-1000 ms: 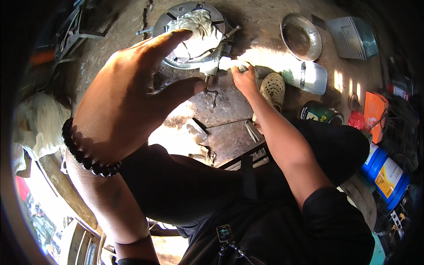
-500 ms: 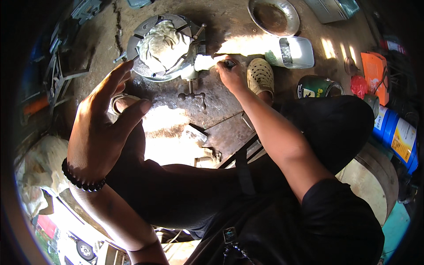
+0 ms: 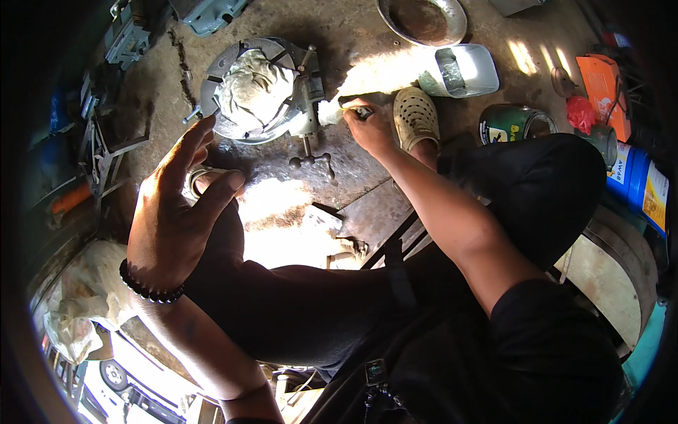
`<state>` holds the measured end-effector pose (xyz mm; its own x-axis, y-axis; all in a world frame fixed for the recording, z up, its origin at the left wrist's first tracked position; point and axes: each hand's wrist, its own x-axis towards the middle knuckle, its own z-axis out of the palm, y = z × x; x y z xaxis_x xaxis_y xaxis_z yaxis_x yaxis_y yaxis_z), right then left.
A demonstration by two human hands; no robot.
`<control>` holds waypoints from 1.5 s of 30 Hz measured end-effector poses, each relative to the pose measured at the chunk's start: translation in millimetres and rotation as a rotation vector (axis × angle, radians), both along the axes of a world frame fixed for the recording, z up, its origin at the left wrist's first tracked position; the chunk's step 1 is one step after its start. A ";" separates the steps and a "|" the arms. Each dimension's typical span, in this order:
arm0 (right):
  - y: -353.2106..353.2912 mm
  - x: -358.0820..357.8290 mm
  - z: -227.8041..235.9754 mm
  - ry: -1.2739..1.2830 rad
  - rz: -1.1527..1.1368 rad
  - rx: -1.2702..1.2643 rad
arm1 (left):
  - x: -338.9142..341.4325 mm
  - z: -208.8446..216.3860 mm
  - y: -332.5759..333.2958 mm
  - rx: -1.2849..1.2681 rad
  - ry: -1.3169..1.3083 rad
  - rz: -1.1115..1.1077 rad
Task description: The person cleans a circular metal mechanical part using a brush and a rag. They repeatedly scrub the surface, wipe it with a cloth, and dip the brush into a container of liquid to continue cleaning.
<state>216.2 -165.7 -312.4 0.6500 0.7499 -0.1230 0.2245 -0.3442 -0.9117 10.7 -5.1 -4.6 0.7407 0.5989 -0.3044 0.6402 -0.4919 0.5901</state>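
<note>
My left hand [image 3: 176,208] is raised over my left shin, thumb apart from the fingers, holding nothing; a dark beaded bracelet circles its wrist. Ahead of it on the ground stands a round slotted metal machine table [image 3: 213,88] with a crumpled pale cloth [image 3: 253,88] on top. A crank handle [image 3: 309,161] with ball knobs sticks out of its near side. My right hand [image 3: 371,127] is closed just right of the machine, beside my right clog [image 3: 415,116]. A pale, sunlit thing [image 3: 330,112] extends from its fingers toward the machine; its kind is unclear.
Toward the far right are a round metal pan [image 3: 452,18] and a clear plastic tub [image 3: 477,71]. A dark green container [image 3: 512,124], an orange box [image 3: 607,95] and a blue pail [image 3: 635,185] stand right of my knee. Metal frames [image 3: 106,152] line the left side.
The view has shifted a little, so the ground and machine sit differently in it. My right hand stays closed beside the machine, and my left hand keeps its spread pose.
</note>
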 end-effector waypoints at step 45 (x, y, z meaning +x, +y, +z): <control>16.3 17.7 -51.9 -0.340 0.343 -0.049 | -30.1 12.4 -2.5 0.142 -0.080 -0.021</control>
<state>233.9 -149.4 -364.3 0.3763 0.9264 0.0131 0.6151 -0.2392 -0.7513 -19.4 -7.6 7.7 0.7719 0.6160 -0.1574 0.5828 -0.5866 0.5623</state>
